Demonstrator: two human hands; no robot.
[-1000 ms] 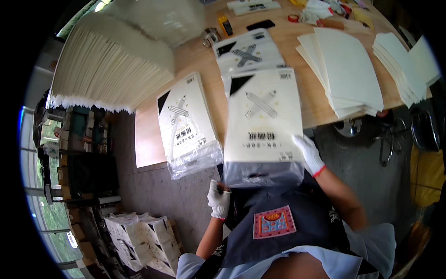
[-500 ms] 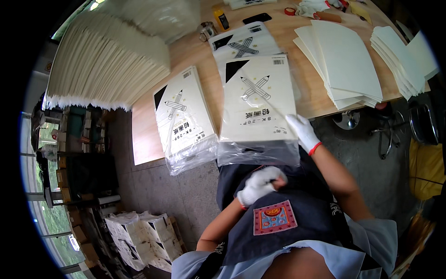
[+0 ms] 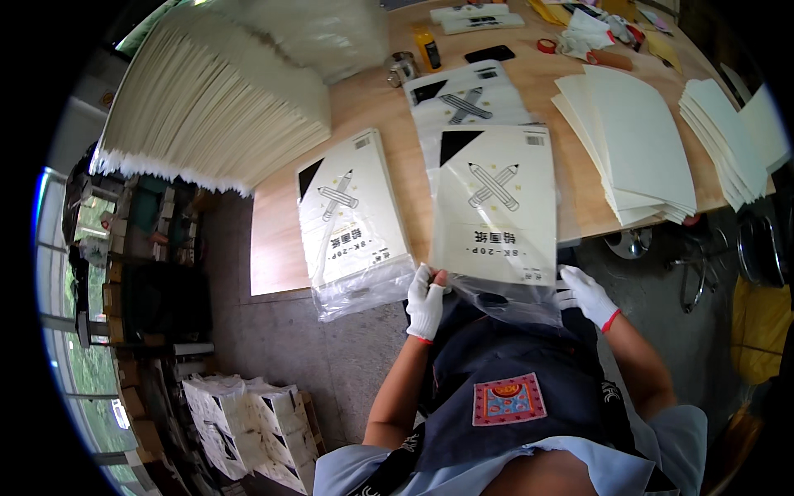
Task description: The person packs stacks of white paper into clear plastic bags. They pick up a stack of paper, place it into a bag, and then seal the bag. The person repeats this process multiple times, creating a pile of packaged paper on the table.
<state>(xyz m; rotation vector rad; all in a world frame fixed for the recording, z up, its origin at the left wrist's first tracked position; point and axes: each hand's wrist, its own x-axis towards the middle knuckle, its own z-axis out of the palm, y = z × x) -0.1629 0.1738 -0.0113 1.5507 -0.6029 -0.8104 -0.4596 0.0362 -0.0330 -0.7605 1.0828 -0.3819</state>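
In front of me a pack of drawing paper [image 3: 496,223] lies in a clear plastic bag [image 3: 513,302], whose loose end hangs past the table's near edge. My left hand [image 3: 425,307], in a white glove with bare fingertips showing, pinches the bag at the pack's near left corner. At the near right corner is my gloved right hand [image 3: 585,296], its fingers stretched toward the bag's edge, tips partly hidden. Another bagged paper pack [image 3: 351,211] sits to the left. Under the front pack's far end lies a flat printed plastic bag [image 3: 467,99].
A tall row of stacked paper [image 3: 215,99] fills the table's far left. Fanned white sheets [image 3: 637,149] and more sheets [image 3: 724,140] lie at right. Farther back are a phone [image 3: 490,54], a yellow bottle [image 3: 428,48] and red tape [image 3: 546,46]. Wrapped bundles [image 3: 248,430] stand on the floor.
My left hand has moved from before my apron up to the bag's near left corner. My right hand has slid down from the pack's right side to its near right corner.
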